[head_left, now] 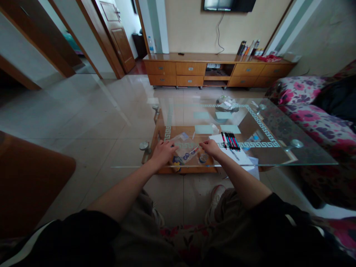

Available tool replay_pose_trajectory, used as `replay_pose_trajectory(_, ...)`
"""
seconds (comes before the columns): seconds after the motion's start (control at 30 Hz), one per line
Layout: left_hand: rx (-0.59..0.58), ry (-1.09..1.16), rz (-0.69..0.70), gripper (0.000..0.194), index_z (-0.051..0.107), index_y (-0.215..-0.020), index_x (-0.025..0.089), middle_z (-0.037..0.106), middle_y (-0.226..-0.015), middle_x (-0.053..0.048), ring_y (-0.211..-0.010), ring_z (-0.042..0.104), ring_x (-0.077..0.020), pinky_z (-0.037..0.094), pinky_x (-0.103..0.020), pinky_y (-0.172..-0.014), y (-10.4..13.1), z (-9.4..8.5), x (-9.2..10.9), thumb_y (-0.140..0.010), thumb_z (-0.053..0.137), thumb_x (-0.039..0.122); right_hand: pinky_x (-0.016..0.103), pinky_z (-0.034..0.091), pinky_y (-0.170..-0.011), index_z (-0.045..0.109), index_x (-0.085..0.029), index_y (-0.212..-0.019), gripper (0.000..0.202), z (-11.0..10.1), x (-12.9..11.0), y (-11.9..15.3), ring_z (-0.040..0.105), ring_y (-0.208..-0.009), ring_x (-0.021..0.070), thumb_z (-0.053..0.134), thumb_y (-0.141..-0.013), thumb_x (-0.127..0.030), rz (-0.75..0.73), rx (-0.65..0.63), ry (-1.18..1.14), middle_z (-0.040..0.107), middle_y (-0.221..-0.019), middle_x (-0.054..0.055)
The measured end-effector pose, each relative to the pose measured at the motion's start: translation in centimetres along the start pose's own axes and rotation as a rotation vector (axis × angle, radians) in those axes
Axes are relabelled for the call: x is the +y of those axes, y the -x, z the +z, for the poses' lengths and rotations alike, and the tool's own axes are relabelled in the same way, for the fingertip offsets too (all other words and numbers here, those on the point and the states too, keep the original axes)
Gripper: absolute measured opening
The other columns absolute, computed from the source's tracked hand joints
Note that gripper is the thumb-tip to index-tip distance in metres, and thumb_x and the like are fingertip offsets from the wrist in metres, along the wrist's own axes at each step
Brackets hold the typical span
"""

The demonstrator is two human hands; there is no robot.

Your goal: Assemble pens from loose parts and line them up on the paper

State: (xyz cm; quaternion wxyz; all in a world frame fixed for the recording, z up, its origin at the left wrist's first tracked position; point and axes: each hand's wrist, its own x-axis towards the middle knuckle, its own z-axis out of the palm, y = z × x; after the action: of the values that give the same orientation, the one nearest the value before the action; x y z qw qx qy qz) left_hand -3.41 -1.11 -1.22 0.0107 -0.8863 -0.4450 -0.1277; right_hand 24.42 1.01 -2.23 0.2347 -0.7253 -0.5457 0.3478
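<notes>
A clear plastic bag (pixel 183 145) with coloured print near its lower right lies on the glass table (pixel 178 118) between my hands. My left hand (pixel 163 152) rests at the bag's left side, fingers stretched out and touching it. My right hand (pixel 211 147) is closed in a pinch on the bag's right edge. To the right of it, several pens (pixel 230 141) with red, blue and black parts lie side by side on white paper (pixel 241 156). A single pen (pixel 234 154) lies apart, below that row.
A bowl (pixel 227 104) holding crumpled plastic stands at the table's far side. Under the glass, a wooden shelf holds packets (pixel 176 161). Beyond is a low cabinet (pixel 190 68); a floral sofa (pixel 306 107) stands to the right.
</notes>
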Motion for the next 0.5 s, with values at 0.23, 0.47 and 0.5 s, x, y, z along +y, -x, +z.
replay_pose_trajectory(0.23, 0.032, -0.009, 0.049, 0.036, 0.068, -0.112, 0.026, 0.064, -0.106, -0.011, -0.109, 0.052, -0.0289, 0.041, -0.044, -0.091, -0.27, -0.14, -0.02, -0.089, 0.048, 0.006, 0.025, 0.038, -0.062, 0.066, -0.017, -0.054, 0.036, 0.44, -0.69, 0.59, 0.065, -0.071, 0.0205, 0.066, -0.081, -0.040, -0.042, -0.055, 0.263, 0.064, -0.060, 0.007)
replay_pose_trajectory(0.47, 0.078, 0.015, 0.017, 0.034, 0.068, -0.107, 0.022, 0.063, -0.106, -0.013, -0.109, 0.052, -0.0297, 0.044, -0.047, -0.092, -0.48, -0.22, 0.13, -0.089, 0.045, 0.005, 0.024, 0.041, -0.063, 0.076, -0.015, -0.072, 0.037, 0.40, -0.42, 0.25, 0.066, -0.071, 0.0190, 0.056, -0.090, -0.041, -0.041, -0.079, 0.352, 0.071, -0.070, 0.009)
replay_pose_trajectory(0.5, 0.088, -0.002, 0.003, 0.035, 0.067, -0.108, 0.022, 0.063, -0.107, -0.013, -0.109, 0.052, -0.0296, 0.044, -0.047, -0.092, -0.45, -0.24, 0.12, -0.088, 0.044, 0.005, 0.024, 0.042, -0.063, 0.076, -0.015, -0.073, 0.037, 0.42, -0.37, 0.17, 0.067, -0.071, 0.0188, 0.055, -0.091, -0.040, -0.037, -0.080, 0.352, 0.071, -0.070, 0.009)
